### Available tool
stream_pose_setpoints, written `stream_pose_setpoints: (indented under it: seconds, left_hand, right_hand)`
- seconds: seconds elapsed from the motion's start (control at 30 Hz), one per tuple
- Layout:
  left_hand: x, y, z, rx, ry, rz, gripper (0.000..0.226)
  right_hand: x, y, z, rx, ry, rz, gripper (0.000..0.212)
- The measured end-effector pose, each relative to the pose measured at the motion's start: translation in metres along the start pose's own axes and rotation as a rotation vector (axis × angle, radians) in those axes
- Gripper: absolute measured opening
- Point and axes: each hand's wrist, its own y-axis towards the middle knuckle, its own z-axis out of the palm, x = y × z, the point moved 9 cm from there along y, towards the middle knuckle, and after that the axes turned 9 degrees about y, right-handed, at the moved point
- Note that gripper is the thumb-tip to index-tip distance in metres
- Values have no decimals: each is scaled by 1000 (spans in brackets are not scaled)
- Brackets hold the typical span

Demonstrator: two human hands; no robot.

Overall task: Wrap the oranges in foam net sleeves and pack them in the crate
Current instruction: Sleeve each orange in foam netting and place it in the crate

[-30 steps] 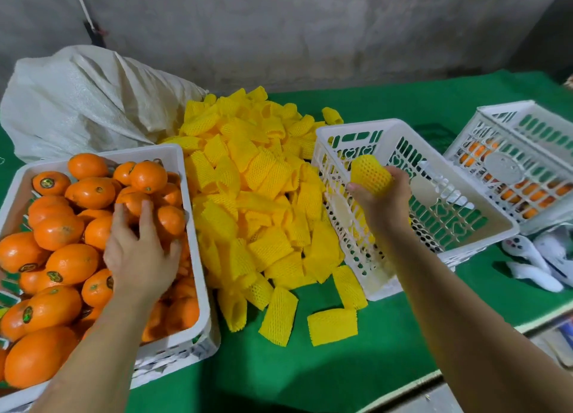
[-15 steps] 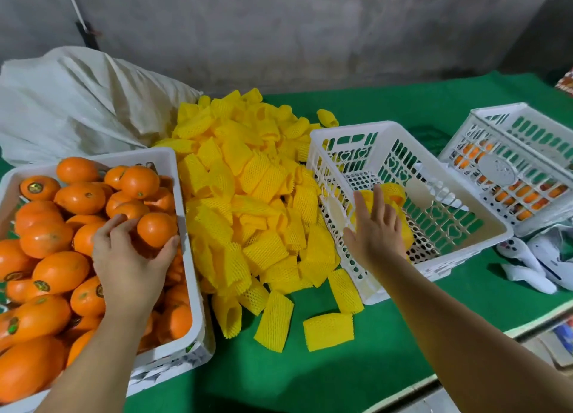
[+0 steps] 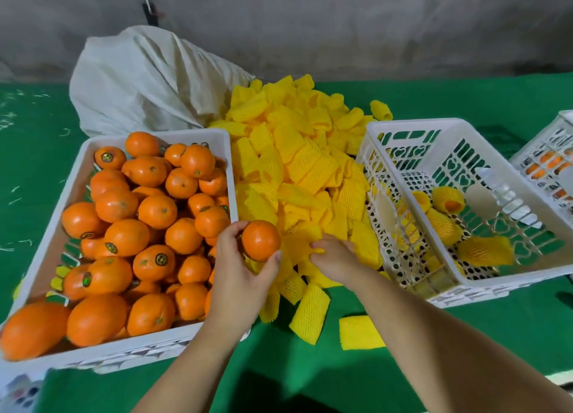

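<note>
My left hand (image 3: 238, 276) grips a bare orange (image 3: 261, 240) just past the right rim of the white crate of loose oranges (image 3: 74, 176). My right hand (image 3: 336, 259) pinches a yellow foam net sleeve (image 3: 299, 245) at the near edge of the sleeve pile (image 3: 297, 164), right beside the orange. To the right stands the white packing crate (image 3: 524, 195); several sleeved oranges (image 3: 446, 200) lie in it.
A white sack (image 3: 148, 80) lies behind the pile and the orange crate. A second white crate (image 3: 548, 158) with oranges is at the far right edge. Loose sleeves (image 3: 359, 332) lie on the green table cover (image 3: 279, 366) near me. A grey wall closes the back.
My left hand lifted an orange out of the left crate and carried it right. My right hand dropped the sleeved orange into the packing crate, then came back left and took a sleeve.
</note>
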Motion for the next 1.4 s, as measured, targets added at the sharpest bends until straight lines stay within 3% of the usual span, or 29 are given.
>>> stream_pose_setpoints:
  seconds: [0.1,0.23,0.4,0.57,0.67,0.73,0.8,0.87,0.93,1.0,1.07,1.13,1.27,1.4]
  left_hand:
    - [-7,0,2,7,38,16,69]
    - [-13,1,9,42,123,69,72]
    - [-21,2,14,93,219,135,71]
    - [-21,-2,10,126,78,94,67]
    - [-21,-5,13,169,-2,79,67]
    - [-21,-5,12,168,-76,63,64]
    - [-22,-3,6,137,-218,21,57]
    - [-22,0,2,99,-353,-22,56]
    - [-20,-1,8,141,-521,-94,66]
    - [-20,-4,23,270,-681,-174,77]
    - [-23,-7,30,350,-691,-191,82]
    - [-21,-6,32,386,-692,-212,88]
    - [-12,3,21,316,-613,-216,79]
    - [3,10,18,181,-598,-281,87]
  right_hand:
    - [22,-7,-19,-197,76,-175,33]
    - [65,-38,-45,-311,610,-347,24]
    - [101,-73,-33,-190,1093,-329,21]
    - [105,-70,-17,103,1342,-89,50]
    - [95,-73,-17,249,1326,28,49]
    - [95,-74,-23,232,1210,-41,33]
    - [99,-75,-46,-7,904,-209,13]
    - [107,-78,-68,-247,636,-356,23]
    - [120,-86,-76,-365,532,-486,40]
    - [130,-92,-75,-384,607,-521,36]
    - [135,-96,-68,-315,714,-501,22]
    - [140,-101,-66,-295,641,-542,17]
    - [141,-105,-70,-277,557,-613,29]
    - [143,-109,-74,-225,720,-560,31]
